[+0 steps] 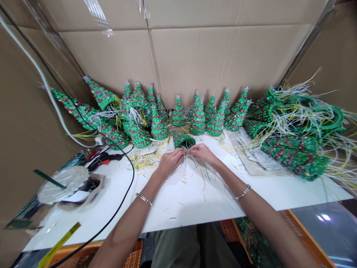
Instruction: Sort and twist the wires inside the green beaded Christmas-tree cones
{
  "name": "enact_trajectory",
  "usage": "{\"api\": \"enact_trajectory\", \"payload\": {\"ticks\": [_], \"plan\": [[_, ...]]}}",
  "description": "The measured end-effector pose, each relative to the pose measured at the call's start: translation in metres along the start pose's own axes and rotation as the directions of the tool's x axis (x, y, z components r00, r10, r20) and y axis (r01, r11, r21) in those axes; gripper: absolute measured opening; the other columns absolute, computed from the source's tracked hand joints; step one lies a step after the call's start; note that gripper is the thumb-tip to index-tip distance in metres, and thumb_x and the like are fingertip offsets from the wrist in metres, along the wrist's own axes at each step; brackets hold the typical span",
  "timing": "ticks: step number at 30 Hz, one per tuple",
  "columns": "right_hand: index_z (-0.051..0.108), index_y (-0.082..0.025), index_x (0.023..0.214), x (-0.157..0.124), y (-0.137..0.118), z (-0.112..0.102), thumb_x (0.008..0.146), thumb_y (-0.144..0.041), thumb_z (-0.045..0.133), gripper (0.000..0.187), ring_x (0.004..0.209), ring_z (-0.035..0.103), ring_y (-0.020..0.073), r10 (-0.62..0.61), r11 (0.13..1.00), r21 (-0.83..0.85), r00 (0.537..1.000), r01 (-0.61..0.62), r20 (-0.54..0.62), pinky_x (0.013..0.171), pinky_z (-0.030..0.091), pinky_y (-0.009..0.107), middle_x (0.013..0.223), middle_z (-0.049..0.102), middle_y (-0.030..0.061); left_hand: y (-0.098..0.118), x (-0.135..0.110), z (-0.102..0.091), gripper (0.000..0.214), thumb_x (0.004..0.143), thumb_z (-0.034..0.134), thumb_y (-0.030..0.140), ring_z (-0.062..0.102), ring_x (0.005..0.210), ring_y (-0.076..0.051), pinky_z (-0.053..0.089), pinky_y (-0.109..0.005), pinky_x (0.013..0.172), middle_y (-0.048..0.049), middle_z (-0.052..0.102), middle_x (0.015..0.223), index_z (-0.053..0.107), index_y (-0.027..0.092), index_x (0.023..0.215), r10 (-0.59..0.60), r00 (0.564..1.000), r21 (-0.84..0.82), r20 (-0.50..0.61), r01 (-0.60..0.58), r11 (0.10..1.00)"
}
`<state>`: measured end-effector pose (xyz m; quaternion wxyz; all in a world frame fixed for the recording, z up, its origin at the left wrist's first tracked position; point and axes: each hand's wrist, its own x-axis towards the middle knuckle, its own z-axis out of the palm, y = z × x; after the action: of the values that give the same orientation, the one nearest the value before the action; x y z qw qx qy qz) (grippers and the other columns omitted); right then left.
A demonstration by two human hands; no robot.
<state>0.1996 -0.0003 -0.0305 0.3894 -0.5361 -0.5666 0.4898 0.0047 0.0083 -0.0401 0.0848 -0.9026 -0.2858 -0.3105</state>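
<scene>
A small green tinsel Christmas tree (pixel 179 137) lies on its side on the white table (pixel 167 208), its round hollow base turned toward me. Thin white and yellow wires (pixel 199 163) come out of that base and trail over the tabletop. At the left of the opening, my left hand (pixel 172 162) has its fingers pinched on the wires. My right hand (pixel 202 152) pinches the wires too, just right of the opening. Which strands each hand holds is too fine to make out. Wire clippings (pixel 146 159) are heaped left of my left hand.
Several finished-looking tinsel trees (pixel 158 126) stand along the cardboard wall (pixel 195 63). More trees with loose wires (pixel 295 152) pile up at right. A black glue gun (pixel 102 160), a plastic-covered roll (pixel 67 182) and a black cable (pixel 131 182) lie left. Orange crates (pixel 304 234) sit below.
</scene>
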Motion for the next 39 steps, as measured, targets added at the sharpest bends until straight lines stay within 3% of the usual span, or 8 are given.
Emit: {"api": "enact_trajectory", "payload": {"ticks": [14,22,30,39], "plan": [[0.066,-0.014,0.075,-0.003,0.001,-0.002,0.069,-0.04,0.064,0.027,0.041,0.036,0.0074,0.012,0.999,-0.045,0.996,-0.009,0.086,0.046,0.026,0.022,0.043,0.048,-0.0062,-0.001,-0.002,0.001,0.024,0.096,0.044,0.028,0.068,0.076,-0.01,0.048,-0.019,0.062,-0.0027,0.072,0.104,0.067,0.021,0.099,0.008,1.0,-0.003,0.002,-0.008,1.0],[0.066,-0.014,0.075,-0.001,0.008,-0.002,0.07,-0.04,0.061,0.027,0.042,0.037,0.0086,-0.026,1.0,-0.001,0.997,0.026,0.07,0.045,0.025,0.022,0.044,0.048,-0.0054,0.0,-0.001,-0.001,0.023,0.095,0.045,0.029,0.069,0.077,-0.011,0.049,-0.02,0.063,-0.0024,0.072,0.103,0.067,0.021,0.096,-0.014,1.0,-0.03,0.005,0.014,0.999],[0.067,-0.013,0.073,-0.001,0.007,-0.002,0.071,-0.039,0.06,0.027,0.044,0.04,0.0091,-0.025,1.0,-0.011,0.997,0.026,0.067,0.048,0.029,0.022,0.045,0.051,-0.0047,0.005,-0.001,-0.004,0.021,0.094,0.047,0.029,0.069,0.09,-0.012,0.053,-0.02,0.07,-0.0019,0.073,0.102,0.066,0.021,0.098,-0.124,0.992,-0.207,0.013,0.124,0.971],[0.072,-0.017,0.076,-0.006,0.003,-0.001,0.08,-0.035,0.056,0.024,0.046,0.05,0.0121,-0.051,0.922,-0.384,0.999,0.044,-0.009,0.053,0.034,0.022,0.043,0.056,-0.0026,0.005,-0.002,-0.003,0.018,0.092,0.05,0.027,0.069,0.091,-0.014,0.054,-0.024,0.076,-0.0024,0.073,0.101,0.066,0.021,0.098,-0.183,0.983,-0.275,0.022,0.182,0.944]]}}
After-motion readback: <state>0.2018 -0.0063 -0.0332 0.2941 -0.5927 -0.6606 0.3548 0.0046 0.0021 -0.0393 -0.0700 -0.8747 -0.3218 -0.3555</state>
